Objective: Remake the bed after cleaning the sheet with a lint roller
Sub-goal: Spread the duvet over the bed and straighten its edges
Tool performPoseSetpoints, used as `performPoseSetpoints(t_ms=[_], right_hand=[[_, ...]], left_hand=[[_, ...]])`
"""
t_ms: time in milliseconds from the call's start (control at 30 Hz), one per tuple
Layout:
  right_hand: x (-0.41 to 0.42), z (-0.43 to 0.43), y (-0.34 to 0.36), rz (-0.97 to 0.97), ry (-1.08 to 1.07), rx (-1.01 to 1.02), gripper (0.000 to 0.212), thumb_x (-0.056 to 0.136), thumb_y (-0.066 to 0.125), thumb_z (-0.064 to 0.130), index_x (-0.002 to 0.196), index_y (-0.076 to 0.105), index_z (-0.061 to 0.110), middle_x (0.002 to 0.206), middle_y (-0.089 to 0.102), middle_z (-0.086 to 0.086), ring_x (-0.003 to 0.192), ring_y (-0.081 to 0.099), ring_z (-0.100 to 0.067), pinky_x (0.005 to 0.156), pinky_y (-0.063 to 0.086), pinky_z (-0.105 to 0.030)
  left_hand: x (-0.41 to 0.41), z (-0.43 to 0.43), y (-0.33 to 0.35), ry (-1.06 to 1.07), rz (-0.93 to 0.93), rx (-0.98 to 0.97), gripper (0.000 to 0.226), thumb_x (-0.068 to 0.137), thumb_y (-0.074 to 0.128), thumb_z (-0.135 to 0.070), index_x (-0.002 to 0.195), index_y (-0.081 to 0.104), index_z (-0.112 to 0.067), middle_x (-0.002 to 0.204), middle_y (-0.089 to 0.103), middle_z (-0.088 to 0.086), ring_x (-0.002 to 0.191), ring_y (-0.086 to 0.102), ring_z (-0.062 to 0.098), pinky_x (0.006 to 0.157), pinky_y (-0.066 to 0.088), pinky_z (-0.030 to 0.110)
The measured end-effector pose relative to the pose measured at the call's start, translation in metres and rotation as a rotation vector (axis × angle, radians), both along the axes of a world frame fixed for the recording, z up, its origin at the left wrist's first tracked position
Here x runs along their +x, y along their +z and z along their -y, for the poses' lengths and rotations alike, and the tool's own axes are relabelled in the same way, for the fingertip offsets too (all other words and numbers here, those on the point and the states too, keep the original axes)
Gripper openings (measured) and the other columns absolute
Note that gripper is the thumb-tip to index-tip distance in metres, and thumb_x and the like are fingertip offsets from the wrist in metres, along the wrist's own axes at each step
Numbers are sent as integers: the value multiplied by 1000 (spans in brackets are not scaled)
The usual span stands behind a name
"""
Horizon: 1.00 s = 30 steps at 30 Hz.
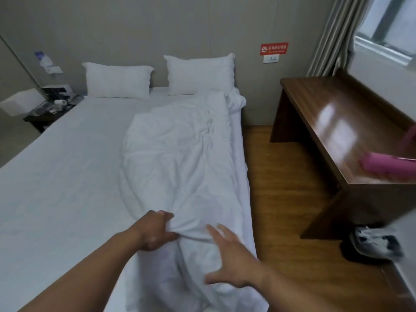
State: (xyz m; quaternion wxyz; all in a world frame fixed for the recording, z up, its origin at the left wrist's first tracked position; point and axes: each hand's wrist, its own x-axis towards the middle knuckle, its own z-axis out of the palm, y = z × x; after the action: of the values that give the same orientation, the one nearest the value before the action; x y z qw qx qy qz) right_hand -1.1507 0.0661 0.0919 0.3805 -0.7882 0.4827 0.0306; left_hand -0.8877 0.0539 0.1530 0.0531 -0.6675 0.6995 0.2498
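Observation:
A wide bed with a smooth white sheet [58, 167] fills the left and middle. A crumpled white duvet [180, 154] lies folded along the bed's right side. My left hand [155, 230] grips a bunched fold of the duvet near its foot end. Just to the right, my right hand [231, 260] hovers over the duvet with its fingers spread. Two white pillows [117, 81] [200, 75] lean against the wall at the head. A pink lint roller [387, 165] lies on the wooden desk at the right.
The dark wooden desk [337, 122] stands right of the bed across a strip of wood floor [281, 210]. A shoe [378, 242] lies on the floor by the desk. A cluttered nightstand [51, 109] stands at the far left. A curtain [333, 34] hangs by the window.

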Motion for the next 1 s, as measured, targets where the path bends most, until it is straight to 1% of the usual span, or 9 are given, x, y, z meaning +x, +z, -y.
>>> performPoseSetpoints(t_ms=[67,133,200,267,367,533,733,900,1000], right_hand=[[40,-14,15,273,-65,-88,116,65,74,60,155,3,44,159,10,21,147,9,-1,117,19,-21],[55,-5,15,402,-263,-180,80,76,68,33,146,30,39,140,50,13,129,49,-8,99,39,-14],[37,12,10,431,-378,-232,49,73,55,22,121,54,34,103,71,9,96,67,-14,76,47,-19],[2,26,2,425,-428,-256,32,73,54,20,102,61,31,86,71,10,81,67,-9,69,49,-25],[-41,31,-21,291,-469,-234,23,82,58,17,98,58,33,84,68,12,78,63,-11,65,48,-27],[-66,24,-89,-160,-319,-19,30,88,55,29,117,47,24,111,66,-2,100,62,-23,78,47,-30],[-38,13,-81,-63,-333,45,59,87,64,24,142,43,23,133,56,-2,121,54,-17,99,39,-21],[72,2,-69,74,-264,-188,48,81,57,35,129,58,24,127,57,6,115,57,-16,99,47,-32],[139,8,-85,9,-184,-55,47,89,52,35,135,51,30,133,52,10,119,54,-11,103,43,-31]], left_hand=[[-29,4,6,-17,-101,-106,38,79,68,-49,109,64,-26,113,70,-2,106,64,20,81,45,25],[-48,3,11,43,-268,-140,38,75,71,-41,110,61,-28,101,69,-7,91,63,12,73,44,23],[-44,-5,11,147,-564,-70,47,74,74,-26,118,60,-32,100,71,-10,83,62,2,73,47,19],[-26,-17,3,234,-700,-29,57,76,74,-16,127,56,-35,115,69,-10,98,64,2,84,52,23],[2,-33,-30,362,-404,4,58,80,72,-19,132,51,-32,123,62,-6,108,60,8,91,51,26],[36,-61,-87,368,-27,446,57,88,71,-33,139,48,-22,122,54,0,108,57,16,84,44,18],[66,-17,-104,275,76,431,61,90,69,-39,143,46,-19,143,54,6,126,54,21,100,41,22],[108,51,-133,135,189,393,60,95,61,-40,146,43,-15,150,46,7,136,45,24,106,35,26],[154,95,-170,45,252,386,57,92,60,-40,140,48,-14,146,49,10,133,48,27,107,41,33]])
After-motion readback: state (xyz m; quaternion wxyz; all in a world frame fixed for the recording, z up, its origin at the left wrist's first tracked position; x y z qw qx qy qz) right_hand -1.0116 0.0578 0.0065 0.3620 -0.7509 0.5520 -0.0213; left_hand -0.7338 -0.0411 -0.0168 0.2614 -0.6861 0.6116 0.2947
